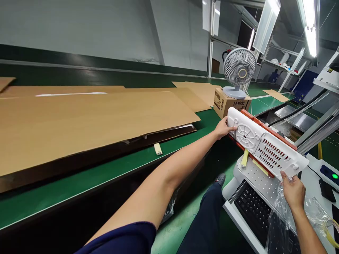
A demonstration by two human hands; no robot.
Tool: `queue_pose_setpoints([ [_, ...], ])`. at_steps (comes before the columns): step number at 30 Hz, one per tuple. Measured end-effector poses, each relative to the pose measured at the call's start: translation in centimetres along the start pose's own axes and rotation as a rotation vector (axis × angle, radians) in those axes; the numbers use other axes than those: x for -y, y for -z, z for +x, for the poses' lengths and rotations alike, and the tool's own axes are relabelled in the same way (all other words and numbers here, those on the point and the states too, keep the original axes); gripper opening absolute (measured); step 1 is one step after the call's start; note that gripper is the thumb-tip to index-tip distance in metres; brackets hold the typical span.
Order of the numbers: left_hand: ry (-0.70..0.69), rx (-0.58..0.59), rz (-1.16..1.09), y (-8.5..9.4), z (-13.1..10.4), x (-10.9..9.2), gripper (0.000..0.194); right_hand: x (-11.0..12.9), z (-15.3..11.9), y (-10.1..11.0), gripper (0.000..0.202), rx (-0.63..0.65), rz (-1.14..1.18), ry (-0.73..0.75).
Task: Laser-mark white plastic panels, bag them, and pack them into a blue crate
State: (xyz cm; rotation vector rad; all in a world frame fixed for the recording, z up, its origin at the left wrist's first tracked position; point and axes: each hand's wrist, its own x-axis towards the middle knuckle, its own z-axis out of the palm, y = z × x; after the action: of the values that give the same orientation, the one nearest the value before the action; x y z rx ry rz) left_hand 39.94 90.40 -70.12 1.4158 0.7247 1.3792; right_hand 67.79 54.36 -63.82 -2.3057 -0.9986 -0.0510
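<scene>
A long white plastic panel (246, 135) with a round ribbed pattern and rows of slots is tilted up in front of me, to the right. My left hand (222, 129) grips its far left end, thumb on the white face. At the near right end my right hand (293, 190) pinches the lower edge. A reddish-brown part (278, 134) shows behind the panel along its edges; whether the two are joined I cannot tell. Crumpled clear plastic film (279, 215) hangs under my right hand. Below the panel lie a perforated surface (265, 183) and a black keyboard (255, 203).
Large cardboard sheets (106, 120) cover much of the green bench (140, 155) on the left. A small cream-coloured object (158, 149) lies near its edge. Beyond the panel, a fan (239, 68) stands on a carton (230, 104). A device with a green light (329, 173) is at right.
</scene>
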Motion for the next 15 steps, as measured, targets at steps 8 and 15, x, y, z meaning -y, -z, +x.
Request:
queue_pose_setpoints([
  [8, -0.011, -0.009, 0.053, -0.2, 1.0, -1.3, 0.086, -0.4, 1.2, -0.1, 0.059, 0.013, -0.009, -0.019],
  [15, -0.040, -0.004, 0.079, -0.1, 0.8, -1.1, 0.092, -0.9, 1.6, -0.9, 0.053, -0.027, -0.001, 0.007],
])
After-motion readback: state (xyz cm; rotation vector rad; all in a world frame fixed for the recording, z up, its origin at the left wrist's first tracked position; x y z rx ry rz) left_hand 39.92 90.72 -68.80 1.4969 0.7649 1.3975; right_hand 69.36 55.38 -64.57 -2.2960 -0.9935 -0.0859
